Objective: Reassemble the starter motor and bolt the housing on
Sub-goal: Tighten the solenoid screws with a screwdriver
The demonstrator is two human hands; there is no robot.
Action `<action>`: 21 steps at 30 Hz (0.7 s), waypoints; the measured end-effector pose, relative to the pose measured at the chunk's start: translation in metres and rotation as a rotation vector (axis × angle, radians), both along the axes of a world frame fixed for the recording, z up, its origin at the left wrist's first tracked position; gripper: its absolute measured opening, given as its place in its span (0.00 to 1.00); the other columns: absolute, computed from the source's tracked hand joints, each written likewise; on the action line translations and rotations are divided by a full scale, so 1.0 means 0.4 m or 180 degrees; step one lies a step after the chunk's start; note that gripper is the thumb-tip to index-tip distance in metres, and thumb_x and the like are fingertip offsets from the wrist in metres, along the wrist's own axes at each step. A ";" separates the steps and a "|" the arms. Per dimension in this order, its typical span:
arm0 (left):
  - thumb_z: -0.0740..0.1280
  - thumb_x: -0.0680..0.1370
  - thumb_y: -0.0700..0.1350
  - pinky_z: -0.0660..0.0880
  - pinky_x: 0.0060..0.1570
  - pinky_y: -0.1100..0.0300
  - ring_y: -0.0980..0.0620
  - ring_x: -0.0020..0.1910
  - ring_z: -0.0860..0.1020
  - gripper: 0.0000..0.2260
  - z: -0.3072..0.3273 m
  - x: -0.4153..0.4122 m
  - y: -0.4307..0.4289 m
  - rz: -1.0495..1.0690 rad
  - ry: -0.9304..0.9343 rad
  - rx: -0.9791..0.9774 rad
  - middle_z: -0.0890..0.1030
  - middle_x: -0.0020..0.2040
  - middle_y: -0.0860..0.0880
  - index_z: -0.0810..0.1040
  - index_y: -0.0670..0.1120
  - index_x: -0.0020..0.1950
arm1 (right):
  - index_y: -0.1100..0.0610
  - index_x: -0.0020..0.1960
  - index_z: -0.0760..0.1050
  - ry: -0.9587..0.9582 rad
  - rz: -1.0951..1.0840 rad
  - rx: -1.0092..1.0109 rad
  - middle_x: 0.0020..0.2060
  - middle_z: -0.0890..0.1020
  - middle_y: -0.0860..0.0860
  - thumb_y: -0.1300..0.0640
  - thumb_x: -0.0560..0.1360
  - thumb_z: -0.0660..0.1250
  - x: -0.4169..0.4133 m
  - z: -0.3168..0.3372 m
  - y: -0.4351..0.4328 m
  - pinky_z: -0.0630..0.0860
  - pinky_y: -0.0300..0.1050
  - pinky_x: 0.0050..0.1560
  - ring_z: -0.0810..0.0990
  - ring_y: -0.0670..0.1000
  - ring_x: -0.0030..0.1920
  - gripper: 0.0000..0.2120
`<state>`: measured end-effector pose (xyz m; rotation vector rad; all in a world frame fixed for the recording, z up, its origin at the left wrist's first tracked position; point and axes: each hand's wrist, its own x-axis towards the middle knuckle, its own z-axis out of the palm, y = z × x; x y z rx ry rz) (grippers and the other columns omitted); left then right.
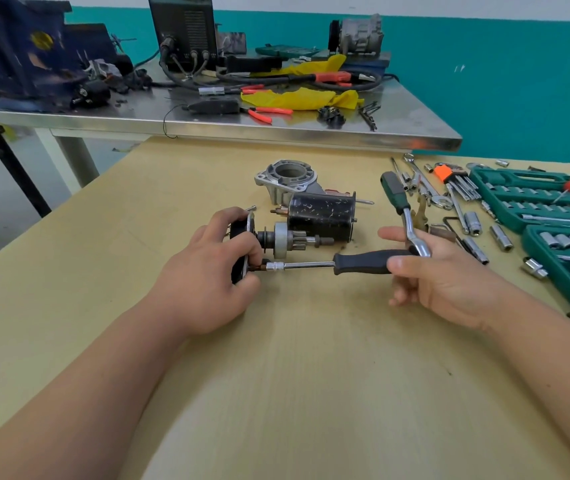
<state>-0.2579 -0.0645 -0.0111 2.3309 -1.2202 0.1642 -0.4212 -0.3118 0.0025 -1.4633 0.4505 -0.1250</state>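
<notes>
My left hand (210, 271) grips a black starter end plate (242, 233) whose shaft and pinion gear (287, 240) point right. My right hand (443, 277) holds the black handle of a nut driver (363, 262) between thumb and fingers. The driver lies level, and its socket tip (274, 266) meets a fastener on the plate's lower edge. Just behind lie the black motor body (321, 216) and the grey aluminium nose housing (288, 178), both loose on the wooden table (276, 375).
A green-handled ratchet (402, 209) lies behind my right hand. Loose sockets, hex keys (456, 181) and spanners spread to the right, beside open green socket cases (536, 199). A steel bench (276, 131) with cables, pliers and yellow cloth stands behind.
</notes>
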 end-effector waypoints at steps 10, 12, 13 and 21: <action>0.63 0.71 0.50 0.67 0.39 0.58 0.52 0.51 0.69 0.04 -0.004 0.006 0.001 -0.0028 -0.0059 -0.0035 0.60 0.69 0.58 0.69 0.59 0.43 | 0.58 0.52 0.76 0.0440 -0.0712 -0.0120 0.34 0.84 0.58 0.42 0.81 0.54 0.025 -0.013 0.021 0.75 0.43 0.25 0.65 0.48 0.18 0.21; 0.64 0.73 0.51 0.70 0.41 0.57 0.53 0.49 0.69 0.04 -0.006 0.010 0.007 -0.0138 -0.0037 -0.0117 0.60 0.69 0.58 0.69 0.59 0.42 | 0.50 0.53 0.74 0.0215 -0.0519 -0.1278 0.32 0.79 0.52 0.46 0.82 0.50 0.010 -0.019 0.010 0.75 0.43 0.28 0.71 0.49 0.23 0.16; 0.63 0.74 0.51 0.71 0.42 0.56 0.53 0.49 0.70 0.04 -0.004 0.012 0.010 -0.0203 -0.0002 -0.0148 0.61 0.69 0.58 0.69 0.59 0.42 | 0.44 0.53 0.72 0.0020 -0.0369 -0.1845 0.35 0.79 0.48 0.49 0.83 0.51 0.002 -0.020 0.001 0.75 0.41 0.30 0.72 0.47 0.25 0.11; 0.63 0.75 0.50 0.74 0.46 0.52 0.53 0.50 0.71 0.04 0.002 0.019 0.013 -0.0320 0.0101 -0.0129 0.60 0.68 0.59 0.71 0.59 0.41 | 0.39 0.54 0.71 -0.0413 0.0359 -0.3903 0.41 0.78 0.35 0.47 0.76 0.56 -0.046 0.015 -0.051 0.71 0.29 0.46 0.76 0.34 0.49 0.10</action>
